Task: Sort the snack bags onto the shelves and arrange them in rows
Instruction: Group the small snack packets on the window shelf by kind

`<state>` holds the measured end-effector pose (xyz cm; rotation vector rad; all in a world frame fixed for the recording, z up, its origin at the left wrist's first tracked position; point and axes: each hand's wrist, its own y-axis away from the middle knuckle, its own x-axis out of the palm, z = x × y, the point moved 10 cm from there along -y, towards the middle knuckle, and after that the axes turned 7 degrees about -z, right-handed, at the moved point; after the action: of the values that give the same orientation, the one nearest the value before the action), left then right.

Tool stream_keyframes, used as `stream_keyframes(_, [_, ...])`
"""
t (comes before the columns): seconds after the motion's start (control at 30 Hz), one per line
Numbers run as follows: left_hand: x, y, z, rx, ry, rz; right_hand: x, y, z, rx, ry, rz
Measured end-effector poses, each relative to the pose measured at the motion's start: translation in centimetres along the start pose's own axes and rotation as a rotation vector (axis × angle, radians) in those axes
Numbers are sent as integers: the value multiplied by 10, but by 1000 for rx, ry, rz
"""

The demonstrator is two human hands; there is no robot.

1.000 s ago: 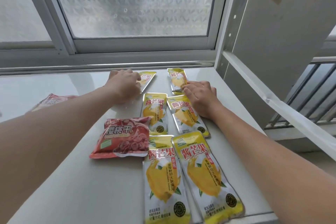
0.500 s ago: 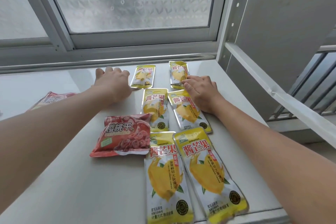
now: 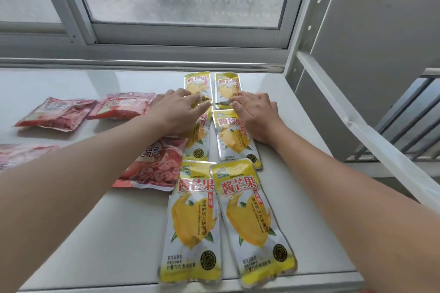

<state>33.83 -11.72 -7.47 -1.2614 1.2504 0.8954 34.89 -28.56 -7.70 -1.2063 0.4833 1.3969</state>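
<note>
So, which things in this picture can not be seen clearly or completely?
- Head view: the left hand covers the top of the middle-left mango bag.
- The left forearm hides part of the near red bag and its label.
- The red bag at the left edge is cut off and blurred.
- Small print on the front mango bags is too small to read.
</note>
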Motion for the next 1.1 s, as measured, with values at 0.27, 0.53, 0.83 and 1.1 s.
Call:
stream_keyframes(0.27, [-14,5,7,44,76,-42,0,-1,-1,22,-34,7])
stream_keyframes(0.53, [-45,90,-19,150,136,-27,-39,61,28,-177,-203,-107])
stream_keyframes(0.83, [-21,104,-21,108,72,25,-16,66,23,-138,54,31])
stream_keyframes(1.1, [-66,179,-54,225,185,-160,-84,140,54,-147,-268,-24])
